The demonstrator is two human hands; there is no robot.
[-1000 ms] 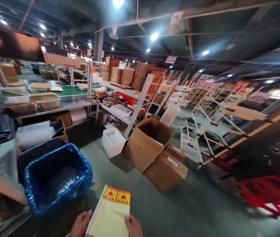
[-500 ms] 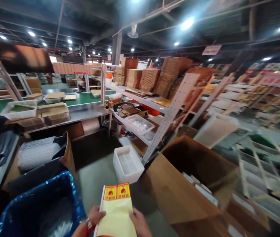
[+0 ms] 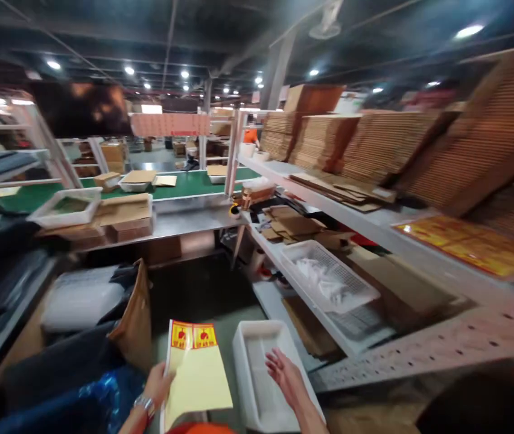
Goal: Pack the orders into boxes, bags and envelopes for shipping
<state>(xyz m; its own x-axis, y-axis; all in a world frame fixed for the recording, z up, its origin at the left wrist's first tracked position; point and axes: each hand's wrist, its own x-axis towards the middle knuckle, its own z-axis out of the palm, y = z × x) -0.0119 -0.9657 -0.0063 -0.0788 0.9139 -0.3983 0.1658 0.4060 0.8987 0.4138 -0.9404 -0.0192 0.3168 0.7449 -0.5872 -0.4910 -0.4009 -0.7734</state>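
My left hand (image 3: 158, 386), with a watch on its wrist, pinches the left edge of a pale yellow label sheet (image 3: 200, 380). Two yellow-and-red printed labels run along the sheet's top. My right hand (image 3: 282, 374) is apart from the sheet, its fingers spread, over a white plastic bin (image 3: 250, 386). Nothing shows in that hand. The bin stands on the floor beside the shelf rack and looks bare inside where I can see it.
To the right, a shelf rack (image 3: 352, 208) carries stacked flat cardboard (image 3: 374, 141), a yellow-and-red sheet stack (image 3: 469, 244) and a white basket (image 3: 329, 277). A metal table (image 3: 180, 220) stands ahead before a green conveyor (image 3: 189, 181). At left are a carton (image 3: 139, 319) and blue bag (image 3: 107, 392).
My right hand has let go of the sheet and moved right over the white bin. My left hand keeps the sheet. The view has moved forward, nearer the rack.
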